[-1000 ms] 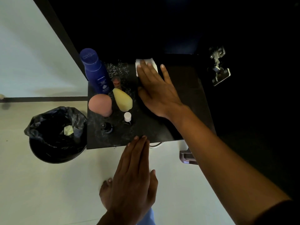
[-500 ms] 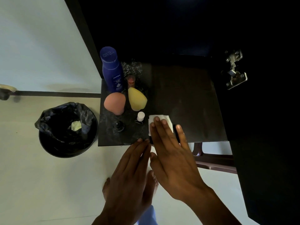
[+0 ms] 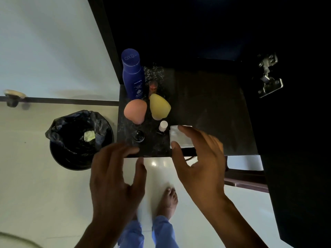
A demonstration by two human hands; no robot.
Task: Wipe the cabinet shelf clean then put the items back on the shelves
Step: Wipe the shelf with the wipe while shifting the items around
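- Right hand [image 3: 200, 163] pinches a folded white tissue [image 3: 180, 138] between thumb and fingers at the front edge of the dark stone-patterned cabinet shelf [image 3: 211, 111], the tissue lying just inside that edge.
- Left hand [image 3: 114, 178] is spread and holds nothing, its fingertips [image 3: 132, 150] at the shelf's front edge near the left corner; it is blurred.
- Along the shelf's left side stand a tall blue Nivea lotion bottle [image 3: 133, 76] at the back, a small reddish-brown bottle [image 3: 153, 86] just beside it, then a peach egg-shaped makeup sponge [image 3: 135, 111] and a yellow teardrop makeup sponge [image 3: 159, 107] side by side.
- Nearer the front edge are a small white-capped bottle [image 3: 163, 127], just left of the tissue, and a small round black jar [image 3: 138, 136].
- On the pale floor left of the shelf stands a round black bin with a black liner [image 3: 80, 140].
- Bare foot [image 3: 167, 199] shows below the hands.
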